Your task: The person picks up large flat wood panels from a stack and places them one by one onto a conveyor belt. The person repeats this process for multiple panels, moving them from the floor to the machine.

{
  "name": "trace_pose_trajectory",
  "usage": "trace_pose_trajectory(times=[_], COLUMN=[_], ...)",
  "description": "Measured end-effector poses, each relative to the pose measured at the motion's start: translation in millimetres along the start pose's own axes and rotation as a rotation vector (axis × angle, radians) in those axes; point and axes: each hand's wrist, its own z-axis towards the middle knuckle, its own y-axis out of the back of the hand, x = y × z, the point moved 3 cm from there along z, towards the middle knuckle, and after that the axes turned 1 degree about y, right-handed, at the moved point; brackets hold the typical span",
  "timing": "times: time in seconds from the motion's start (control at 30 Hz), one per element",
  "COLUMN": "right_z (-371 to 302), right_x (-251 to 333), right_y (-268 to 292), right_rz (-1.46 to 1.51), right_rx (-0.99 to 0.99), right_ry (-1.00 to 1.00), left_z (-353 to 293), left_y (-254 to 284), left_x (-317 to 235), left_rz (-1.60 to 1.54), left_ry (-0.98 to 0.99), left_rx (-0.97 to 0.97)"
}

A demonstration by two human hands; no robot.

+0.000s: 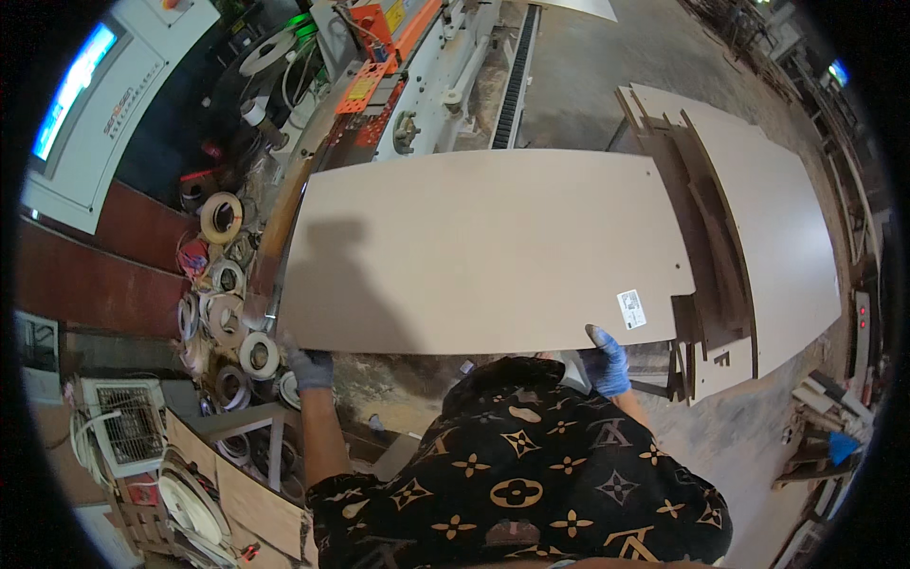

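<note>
A large beige board (474, 256) lies flat in front of me, with a white label (631, 309) near its right near corner and a notch cut out of that corner. My right hand (607, 364), in a blue glove, grips the near edge by the label, thumb on top and the other fingers hidden underneath. At the left near corner my left hand (311, 368), in a dark glove, holds the same edge; its fingers are partly hidden. The board's left edge runs along the machine's rail (278, 270).
An edge-banding machine with an orange guard (364, 87) extends ahead. Edging rolls (258, 355) crowd the floor at left, below a control cabinet (123, 90). Stacked boards (787, 256) stand at right. Nearer left is a white fan heater (128, 427).
</note>
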Motion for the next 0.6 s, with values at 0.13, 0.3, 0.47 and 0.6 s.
trace_pose_trajectory(times=[0.13,0.3,0.47,0.6], right_z=[31.5,57.4,98.2,133.3], right_x=[-38.6,-55.8,-57.6,-40.3], right_y=[19.4,6.1,-23.4,-30.7], right_rz=[0.161,0.142,0.233,0.128], right_rx=[-0.167,-0.138,-0.131,-0.087], right_ry=[-0.152,-0.273,-0.466,-0.365], left_z=[25.3,62.2,151.6,188.5], left_y=[-43.7,-86.4,-119.6,-141.2], left_x=[63.4,128.9,136.0,152.5], left_rz=[0.002,0.081,0.021,-0.02], left_ry=[0.143,0.153,-0.042,-0.031], left_rx=[-0.042,-0.049,-0.042,-0.093])
